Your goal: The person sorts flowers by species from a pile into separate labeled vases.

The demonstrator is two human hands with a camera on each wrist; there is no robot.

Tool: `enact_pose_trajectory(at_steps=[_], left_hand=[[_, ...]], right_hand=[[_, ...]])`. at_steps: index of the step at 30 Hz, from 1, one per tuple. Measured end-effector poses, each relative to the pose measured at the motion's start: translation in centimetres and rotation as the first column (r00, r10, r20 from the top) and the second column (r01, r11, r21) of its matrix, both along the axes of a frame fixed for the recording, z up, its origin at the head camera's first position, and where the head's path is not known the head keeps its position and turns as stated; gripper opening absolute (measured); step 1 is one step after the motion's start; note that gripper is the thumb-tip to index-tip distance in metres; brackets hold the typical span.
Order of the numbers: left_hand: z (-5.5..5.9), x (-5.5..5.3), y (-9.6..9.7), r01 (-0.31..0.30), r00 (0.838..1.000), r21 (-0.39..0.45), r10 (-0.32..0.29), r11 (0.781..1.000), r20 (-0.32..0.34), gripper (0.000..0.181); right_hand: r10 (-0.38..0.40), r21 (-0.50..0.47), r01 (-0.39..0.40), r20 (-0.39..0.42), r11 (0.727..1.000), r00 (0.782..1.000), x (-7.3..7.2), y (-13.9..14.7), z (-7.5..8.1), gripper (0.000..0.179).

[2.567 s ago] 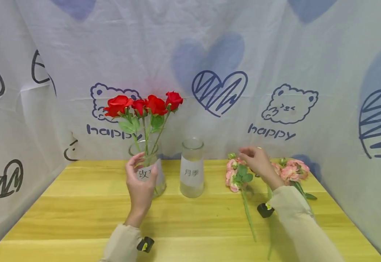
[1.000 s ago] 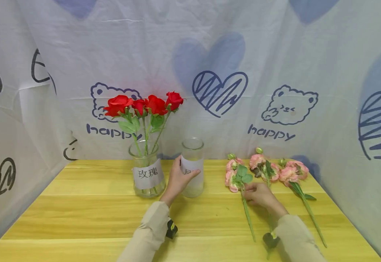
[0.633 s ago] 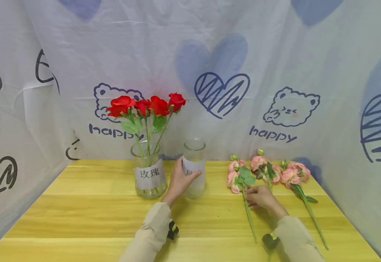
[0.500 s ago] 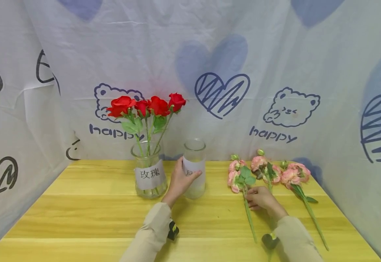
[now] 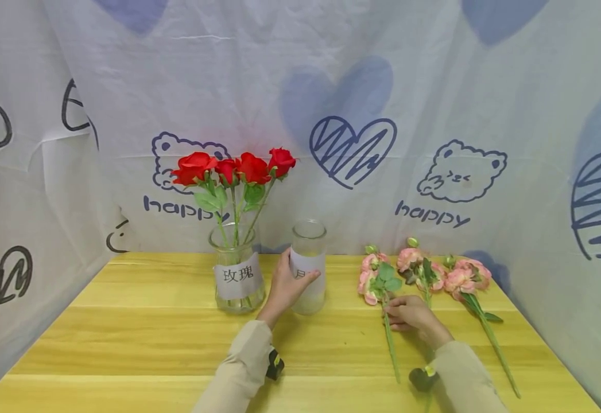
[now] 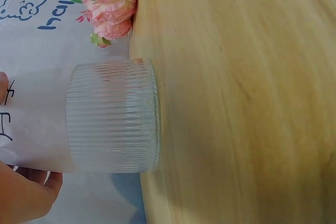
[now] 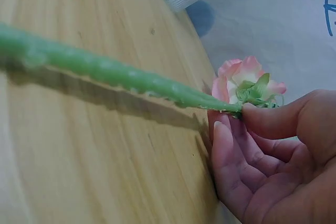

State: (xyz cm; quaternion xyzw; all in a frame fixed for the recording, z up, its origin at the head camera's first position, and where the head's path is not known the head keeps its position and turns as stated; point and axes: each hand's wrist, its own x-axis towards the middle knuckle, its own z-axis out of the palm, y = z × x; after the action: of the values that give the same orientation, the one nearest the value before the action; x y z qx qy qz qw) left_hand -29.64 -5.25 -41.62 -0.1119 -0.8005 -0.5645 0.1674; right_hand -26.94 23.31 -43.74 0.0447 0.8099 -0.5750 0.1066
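My left hand (image 5: 285, 288) grips a clear glass vase (image 5: 309, 303) with a white paper label, thumb across the front and fingers round its far left side. In the left wrist view the ribbed base of the vase (image 6: 113, 119) stands on the table. My right hand (image 5: 415, 316) pinches the stem of the leftmost pink flower (image 5: 368, 284) just below its leaves. Close up in the right wrist view, thumb and fingertips hold the green stem (image 7: 131, 80), whose lower end is slightly raised off the wood.
Left of the held vase stands a wider labelled glass vase (image 5: 235, 287) with several red roses (image 5: 252, 167). Two more pink flowers, a middle one (image 5: 408, 259) and a right one (image 5: 468, 278), lie on the wooden table (image 5: 140, 344). A printed cloth (image 5: 279, 103) hangs behind.
My left hand has moved right from the rose vase to the narrower vase and taken hold of it. My right hand has come down from the flower heads to the leftmost stem and now pinches it.
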Motion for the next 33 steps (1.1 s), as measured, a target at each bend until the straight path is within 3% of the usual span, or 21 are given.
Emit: enact_pose_trajectory(at_steps=[14,24,33], left_hand=[[-0.1,0.0,0.1,-0.002,1.0,0.003,0.002,1.0,0.013,0.077],[-0.2,-0.1,0.1,0.002,1.0,0.001,-0.002,1.0,-0.001,0.077],[-0.4,-0.2,0.0,0.002,1.0,-0.003,-0.002,1.0,-0.007,0.078]], right_hand=[[-0.052,-0.192,0.054,0.013,0.98,0.999,0.0,-0.1,0.0,0.039],[-0.086,-0.322,0.048,-0.103,0.945,0.991,0.3,-0.2,0.6,0.016],[-0.154,-0.431,0.083,-0.133,0.898,0.979,0.0,-0.5,1.6,0.01]])
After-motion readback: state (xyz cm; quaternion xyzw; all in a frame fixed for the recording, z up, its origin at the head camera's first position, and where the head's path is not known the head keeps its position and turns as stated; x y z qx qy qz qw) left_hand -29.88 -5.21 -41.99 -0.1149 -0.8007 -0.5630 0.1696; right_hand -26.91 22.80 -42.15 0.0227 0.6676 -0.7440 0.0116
